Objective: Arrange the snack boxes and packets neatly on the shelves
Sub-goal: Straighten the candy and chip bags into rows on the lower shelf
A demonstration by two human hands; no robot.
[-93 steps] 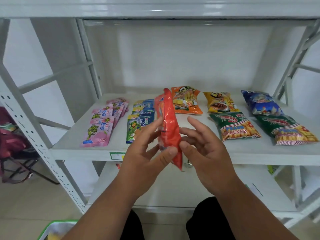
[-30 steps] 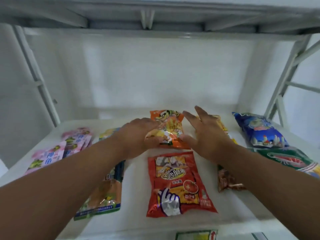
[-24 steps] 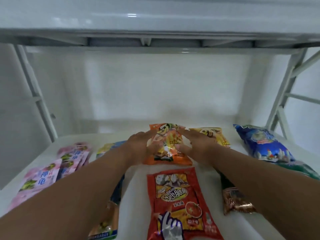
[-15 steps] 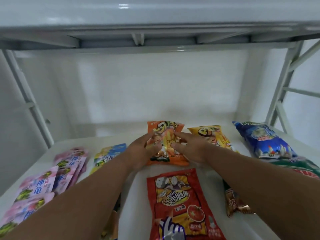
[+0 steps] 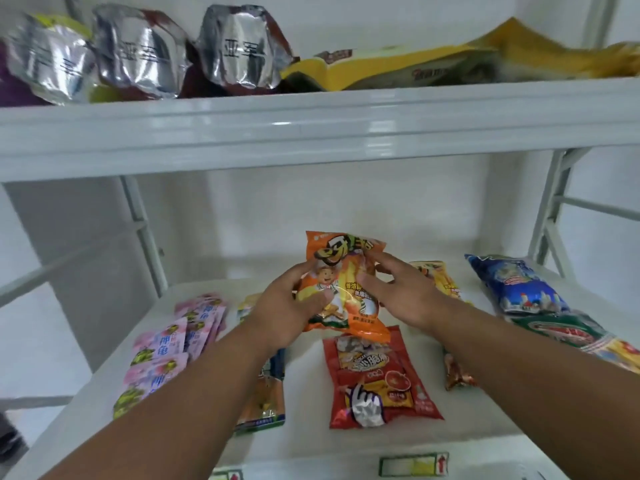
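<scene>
The orange crinkled plastic snack packet (image 5: 341, 289) with a cartoon face is at the centre of the view, tilted up, its lower edge over the top of the red packet. The left hand (image 5: 289, 308) grips it from the 9 o'clock side, thumb curled over the front. The right hand (image 5: 403, 294) holds it from the 3 o'clock side, fingers curled on its upper right edge.

At 6 o'clock from it, the red flat plastic snack packet (image 5: 379, 379) with a tomato picture lies on the white metal lower shelf (image 5: 304, 441). At 3 o'clock, just beside the right hand, lies a yellow packet (image 5: 438, 277), and farther that way a blue puffed packet (image 5: 516, 285) and a green packet with red label (image 5: 561, 329). At 8 o'clock the pink small sachets (image 5: 173, 344) lie in a row, overlapping. Between them and the red packet, a blue-green packet (image 5: 263, 407) is partly hidden under the left forearm.

At 12 o'clock, the white metal upper shelf (image 5: 311, 129) carries three silver foil bags (image 5: 242, 50) and a long yellow bag (image 5: 433, 64).
</scene>
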